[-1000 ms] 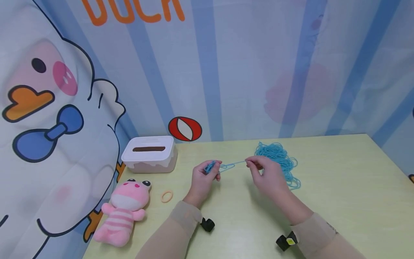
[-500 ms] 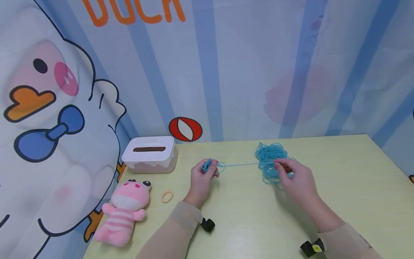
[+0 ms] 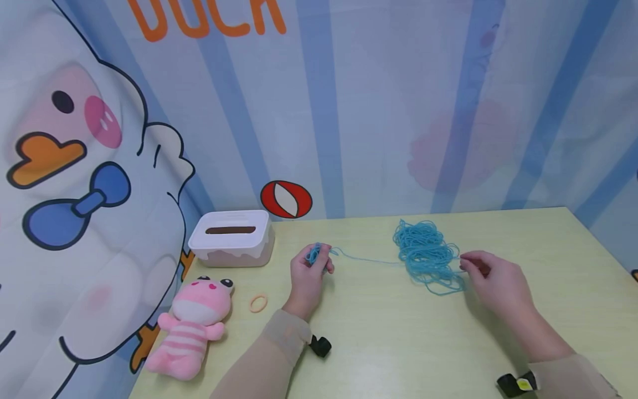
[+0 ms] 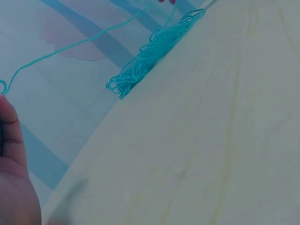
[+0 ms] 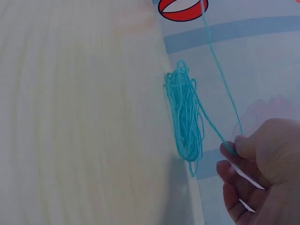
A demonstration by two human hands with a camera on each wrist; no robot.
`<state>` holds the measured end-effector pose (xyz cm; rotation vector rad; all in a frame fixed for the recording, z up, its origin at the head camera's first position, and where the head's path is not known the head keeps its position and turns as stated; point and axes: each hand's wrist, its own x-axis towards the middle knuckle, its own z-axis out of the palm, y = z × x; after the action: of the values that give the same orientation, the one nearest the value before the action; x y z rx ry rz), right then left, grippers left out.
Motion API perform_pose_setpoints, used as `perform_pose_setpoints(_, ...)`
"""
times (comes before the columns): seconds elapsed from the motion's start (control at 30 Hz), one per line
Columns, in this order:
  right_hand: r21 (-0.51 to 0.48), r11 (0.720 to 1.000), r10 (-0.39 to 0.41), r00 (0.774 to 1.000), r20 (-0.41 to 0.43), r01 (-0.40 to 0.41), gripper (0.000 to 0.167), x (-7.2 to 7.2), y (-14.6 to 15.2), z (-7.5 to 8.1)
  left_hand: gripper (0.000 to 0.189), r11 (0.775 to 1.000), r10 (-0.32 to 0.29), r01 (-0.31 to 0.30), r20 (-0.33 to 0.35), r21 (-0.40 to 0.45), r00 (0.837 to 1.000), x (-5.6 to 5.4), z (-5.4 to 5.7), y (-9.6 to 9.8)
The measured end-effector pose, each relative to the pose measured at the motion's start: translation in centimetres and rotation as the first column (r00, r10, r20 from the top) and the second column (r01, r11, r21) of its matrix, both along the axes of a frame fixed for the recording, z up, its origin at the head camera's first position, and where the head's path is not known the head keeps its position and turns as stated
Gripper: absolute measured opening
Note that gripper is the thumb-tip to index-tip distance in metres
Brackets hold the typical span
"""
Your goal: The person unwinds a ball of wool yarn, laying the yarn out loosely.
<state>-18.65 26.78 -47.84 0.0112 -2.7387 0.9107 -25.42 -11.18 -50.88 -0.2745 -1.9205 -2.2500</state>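
My left hand (image 3: 306,280) grips a small bundle of blue yarn (image 3: 313,254) left of the table's middle, thumb pressed over it. From that bundle a single strand runs right, sagging slightly, across to the loose yarn pile (image 3: 423,249) at the back of the table. Right of the pile, my right hand (image 3: 500,280) pinches the yarn between thumb and forefinger. In the right wrist view the pinched strand (image 5: 213,124) leads back to the pile, while another stretch rises toward the upper edge. The left wrist view shows only part of my left hand (image 4: 14,159).
A white-lidded tissue box (image 3: 229,238) stands at the back left of the table (image 3: 389,343). In front of it lie a pink plush toy (image 3: 191,327) and a small peach ring (image 3: 258,303). A printed curtain (image 3: 374,111) hangs behind the table's back edge.
My right hand has moved to the right, past the pile, drawing the strand out from the left hand's bundle. The strand has gone from taut to slack; the left hand has shifted slightly left.
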Motion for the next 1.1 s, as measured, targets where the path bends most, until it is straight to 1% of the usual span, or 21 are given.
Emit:
perform_pose_setpoints(0.1,0.039,0.999,0.018,0.996,0.085,-0.022,0.024,-0.2,0.4,-0.5,0.033,1.0,-0.009,0.009,0.004,0.003,1.0,0.1,0.0,-0.1)
perform_pose_setpoints(0.2,0.074,0.996,0.042,0.987,0.155,-0.054,0.025,-0.5,0.2,-0.6,0.033,1.0,-0.026,0.026,0.016,0.004,1.0,0.1,0.0,-0.2)
perform_pose_setpoints(0.23,0.087,0.994,0.048,0.985,0.163,-0.062,0.026,-0.6,0.0,-0.6,0.032,0.999,-0.033,0.033,0.02,0.008,0.999,0.1,0.0,-0.2)
perform_pose_setpoints(0.3,0.098,0.993,0.051,0.987,0.151,-0.067,0.029,-0.8,-0.6,-0.5,0.031,0.999,-0.042,0.042,0.022,0.015,0.999,0.1,0.0,-0.2)
perform_pose_setpoints(0.37,0.08,0.995,0.053,0.994,0.099,-0.061,0.029,-0.8,-1.6,-0.3,0.031,0.999,-0.048,0.048,0.02,0.022,0.999,0.1,-0.1,-0.2)
perform_pose_setpoints(0.43,0.05,0.997,0.062,0.998,0.0,-0.062,0.029,-0.7,-2.8,-0.2,0.031,0.998,-0.055,0.055,0.02,0.033,0.998,0.1,-0.1,-0.2)
perform_pose_setpoints(0.47,0.029,0.997,0.074,0.996,-0.058,-0.072,0.028,-0.7,-3.6,-0.2,0.031,0.998,-0.06,0.059,0.021,0.036,0.998,0.1,-0.1,-0.1)
perform_pose_setpoints(0.5,0.013,0.996,0.089,0.99,-0.112,-0.088,0.026,-0.7,-4.4,-0.1,0.032,0.997,-0.065,0.064,0.018,0.037,0.998,0.1,-0.1,-0.1)
perform_pose_setpoints(0.57,0.002,0.991,0.133,0.97,-0.203,-0.136,0.024,-0.8,-6.2,-0.1,0.032,0.996,-0.077,0.076,0.017,0.041,0.997,0.1,-0.1,-0.1)
perform_pose_setpoints(0.63,0.003,0.98,0.196,0.952,-0.237,-0.201,0.024,-1.0,-8.2,0.0,0.031,0.996,-0.085,0.085,0.01,0.025,0.996,0.1,-0.2,-0.1)
perform_pose_setpoints(0.67,0.003,0.973,0.226,0.946,-0.234,-0.232,0.026,-1.1,-9.3,0.1,0.031,0.996,-0.089,0.089,0.004,0.013,0.996,0.1,-0.2,-0.1)
perform_pose_setpoints(0.73,-0.007,0.958,0.28,0.94,-0.195,-0.286,0.032,-1.3,-11.4,0.3,0.03,0.995,-0.096,0.096,-0.001,-0.011,0.995,0.1,-0.2,-0.1)
perform_pose_setpoints(0.83,-0.041,0.936,0.343,0.933,-0.107,-0.349,0.045,-1.6,-14.3,0.7,0.031,0.992,-0.116,0.116,0.002,-0.044,0.993,0.1,-0.2,-0.2)
perform_pose_setpoints(0.87,-0.054,0.932,0.355,0.932,-0.074,-0.359,0.05,-1.8,-15.2,0.8,0.031,0.991,-0.122,0.122,0.005,-0.05,0.993,0.1,-0.2,-0.2)
perform_pose_setpoints(0.93,-0.079,0.925,0.371,0.928,-0.024,-0.371,0.057,-2.1,-16.7,0.9,0.032,0.99,-0.131,0.131,0.01,-0.057,0.991,0.2,-0.2,-0.2)
perform_pose_setpoints(1.0,-0.094,0.926,0.368,0.93,0.004,-0.366,0.059,-2.5,-17.8,1.0,0.033,0.989,-0.134,0.134,0.009,-0.063,0.991,0.2,-0.2,-0.2)
perform_pose_setpoints(1.03,-0.102,0.929,0.358,0.934,0.013,-0.355,0.057,-2.6,-18.2,1.0,0.033,0.989,-0.133,0.133,0.006,-0.067,0.991,0.2,-0.2,-0.1)
perform_pose_setpoints(1.1,-0.113,0.937,0.333,0.943,0.01,-0.329,0.048,-2.9,-18.7,1.0,0.033,0.989,-0.133,0.133,0.0,-0.067,0.991,0.2,-0.2,0.0)
